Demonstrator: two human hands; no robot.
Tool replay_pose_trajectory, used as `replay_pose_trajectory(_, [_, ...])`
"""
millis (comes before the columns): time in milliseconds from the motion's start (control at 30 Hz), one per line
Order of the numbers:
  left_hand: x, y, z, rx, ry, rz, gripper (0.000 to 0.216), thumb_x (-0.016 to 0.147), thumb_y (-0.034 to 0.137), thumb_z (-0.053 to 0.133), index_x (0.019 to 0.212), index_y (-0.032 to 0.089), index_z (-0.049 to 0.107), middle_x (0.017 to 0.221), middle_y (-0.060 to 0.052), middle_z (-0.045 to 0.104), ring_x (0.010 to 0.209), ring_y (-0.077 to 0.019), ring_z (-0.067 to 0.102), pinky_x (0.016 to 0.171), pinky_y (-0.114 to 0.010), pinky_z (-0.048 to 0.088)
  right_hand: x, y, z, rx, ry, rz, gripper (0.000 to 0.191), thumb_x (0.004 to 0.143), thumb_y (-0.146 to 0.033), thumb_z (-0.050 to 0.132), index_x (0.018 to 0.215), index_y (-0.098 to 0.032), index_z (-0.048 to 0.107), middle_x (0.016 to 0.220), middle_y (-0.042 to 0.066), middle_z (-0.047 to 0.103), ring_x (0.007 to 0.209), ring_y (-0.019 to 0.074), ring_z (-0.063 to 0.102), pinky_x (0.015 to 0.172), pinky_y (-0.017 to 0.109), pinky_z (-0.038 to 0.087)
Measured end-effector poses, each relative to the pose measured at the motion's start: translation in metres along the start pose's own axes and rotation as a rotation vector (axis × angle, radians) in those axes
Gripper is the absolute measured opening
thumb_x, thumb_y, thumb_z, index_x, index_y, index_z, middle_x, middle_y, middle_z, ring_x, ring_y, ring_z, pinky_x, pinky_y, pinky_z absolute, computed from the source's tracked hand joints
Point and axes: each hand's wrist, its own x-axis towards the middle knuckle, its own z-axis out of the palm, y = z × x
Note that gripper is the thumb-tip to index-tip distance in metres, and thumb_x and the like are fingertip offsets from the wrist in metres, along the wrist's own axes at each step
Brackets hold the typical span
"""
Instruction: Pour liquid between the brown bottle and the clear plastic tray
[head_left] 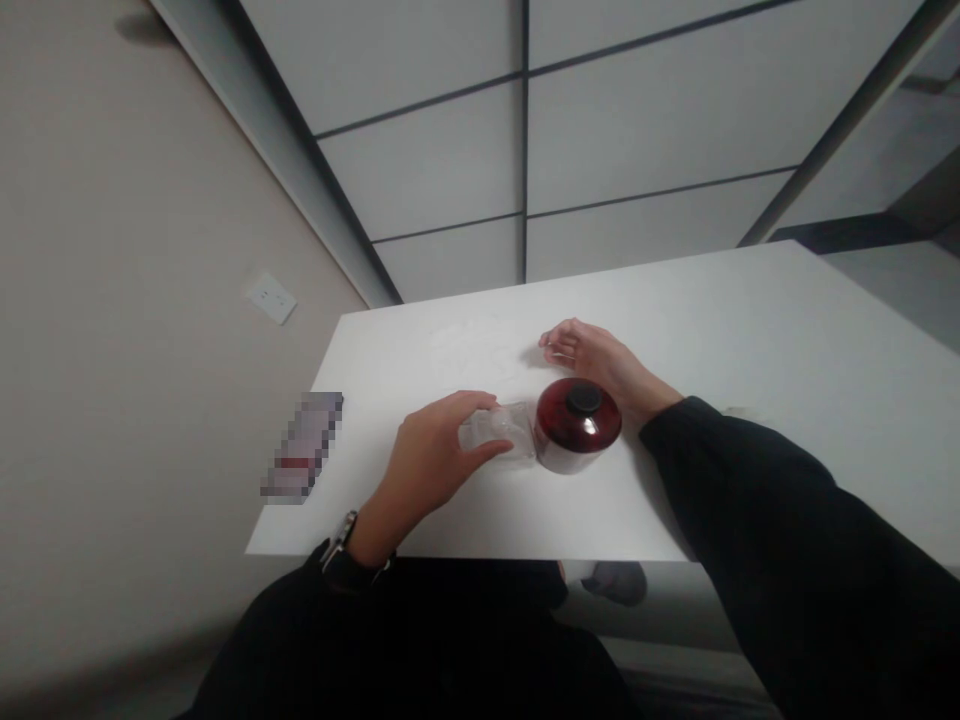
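My left hand (pixel 439 445) is closed round a small clear, square-sided container (pixel 517 432) on the white table, thumb on the near side and fingers on the far side. Just to the right, close against that container, stands a jar with a glossy dark red lid (pixel 559 420) and a black knob (pixel 583 399); its lower wall looks pale. Behind the jar, my right hand (pixel 589 350) lies on its side on the tabletop. Its fingers are loosely bent and apart, with nothing seen in them. The forearm passes along the jar's right side.
A blurred-out flat object (pixel 304 447) lies at the left edge of the white table (pixel 735 340). To the left rises a wall with a socket plate (pixel 271 298). White sliding panels (pixel 450 180) with dark strips stand behind the table.
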Motion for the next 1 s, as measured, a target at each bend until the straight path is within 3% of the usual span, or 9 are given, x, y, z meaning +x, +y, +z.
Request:
replay_pose_trajectory(200, [-0.0006, 0.0005, 0.0044, 0.046, 0.042, -0.03, 0.033, 0.088, 0.041, 0.087, 0.113, 0.024, 0.074, 0.119, -0.004, 0.083, 0.108, -0.0261, 0.08, 0.093, -0.038, 0.064, -0.0002, 0.0, -0.0004, -0.035, -0.006, -0.001, 0.041, 0.085, -0.065, 0.079, 0.081, -0.025, 0.072, 0.1, 0.005, 0.074, 0.089, 0.021, 0.065, 0.096, 0.04, 0.053])
replay_pose_trajectory(733, [0.0007, 0.002, 0.0012, -0.059, 0.002, -0.077, 0.02, 0.093, 0.036, 0.08, 0.11, 0.026, 0.074, 0.124, -0.003, 0.082, 0.116, -0.0259, 0.077, 0.106, -0.045, 0.061, -0.0019, -0.003, 0.0022, -0.029, -0.009, 0.004, 0.041, 0.081, -0.065, 0.082, 0.081, -0.026, 0.072, 0.099, 0.005, 0.075, 0.091, 0.0215, 0.066, 0.097, 0.04, 0.054])
replay_pose_trajectory(1000, [-0.0004, -0.0009, 0.0011, 0.064, -0.018, -0.028, 0.03, 0.091, 0.038, 0.082, 0.117, 0.026, 0.072, 0.125, -0.005, 0.081, 0.113, -0.027, 0.078, 0.099, -0.043, 0.063, -0.0017, -0.0029, 0.0018, -0.041, -0.011, -0.002, 0.04, 0.083, -0.065, 0.082, 0.082, -0.025, 0.072, 0.099, 0.005, 0.075, 0.092, 0.0218, 0.067, 0.099, 0.041, 0.054])
